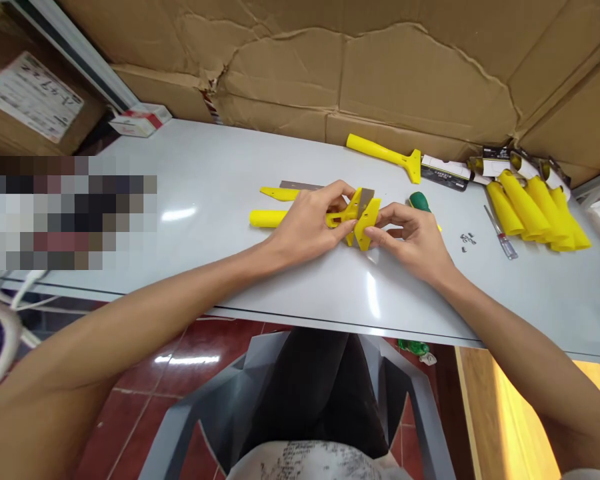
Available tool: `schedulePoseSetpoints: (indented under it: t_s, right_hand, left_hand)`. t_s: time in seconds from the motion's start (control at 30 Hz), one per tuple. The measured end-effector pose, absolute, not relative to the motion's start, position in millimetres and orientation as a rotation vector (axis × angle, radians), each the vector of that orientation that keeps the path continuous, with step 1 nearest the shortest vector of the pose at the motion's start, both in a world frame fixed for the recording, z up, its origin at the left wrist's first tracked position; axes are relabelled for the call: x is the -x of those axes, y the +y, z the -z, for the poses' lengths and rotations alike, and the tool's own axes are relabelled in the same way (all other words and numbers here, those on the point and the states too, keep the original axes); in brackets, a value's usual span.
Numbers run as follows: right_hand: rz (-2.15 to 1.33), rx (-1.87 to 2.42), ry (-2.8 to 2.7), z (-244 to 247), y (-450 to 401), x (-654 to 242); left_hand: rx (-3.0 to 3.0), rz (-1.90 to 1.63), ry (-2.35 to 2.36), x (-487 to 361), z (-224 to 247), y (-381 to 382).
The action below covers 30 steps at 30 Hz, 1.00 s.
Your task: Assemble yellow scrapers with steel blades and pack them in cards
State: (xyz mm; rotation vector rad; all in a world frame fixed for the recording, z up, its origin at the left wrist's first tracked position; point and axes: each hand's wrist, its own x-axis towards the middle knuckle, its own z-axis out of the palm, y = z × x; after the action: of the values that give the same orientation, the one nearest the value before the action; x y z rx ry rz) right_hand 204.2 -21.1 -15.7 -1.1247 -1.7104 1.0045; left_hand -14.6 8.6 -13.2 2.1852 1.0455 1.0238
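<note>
The scraper (349, 212) was in the left hand (307, 223), which gripped it near the neck, thumb and fingers closed about it. It was bright yellow and smooth; the rounded end of its handle stuck out to the left of that hand, and its head spread wide on the other side, toward the right hand (415, 237). A flat grey blade (366, 199) showed between the head and a yellow plate (367, 223), its ends peeping out past the plate. The plate was slim, with slanted ends and small dark holes, and tilted across the blade. The right hand pinched the plate's near edge between thumb and fingers.

Just beyond the left hand lay a second plate (279, 193) and a second blade (300, 185), both partly hidden by it. Right behind the right hand a green handle (420, 201) poked out. To that hand's right were a few small screws (467, 239), then a screwdriver (501, 235) with a clear handle, then a row of yellow tubes (535, 210). Farther beyond both hands, another scraper (385, 156) lay on the desk (215, 167) beside a black-and-white card (445, 173), close to the cardboard (290, 73).
</note>
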Motion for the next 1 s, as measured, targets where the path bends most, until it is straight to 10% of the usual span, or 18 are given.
schedulePoseSetpoints:
  t_s: [1.0]
  right_hand:
    - [-0.913, 1.169, -1.577, 18.0, -23.4, -195.6]
  left_hand:
    - [-2.272, -0.943, 0.956, 16.9, 9.1, 4.4]
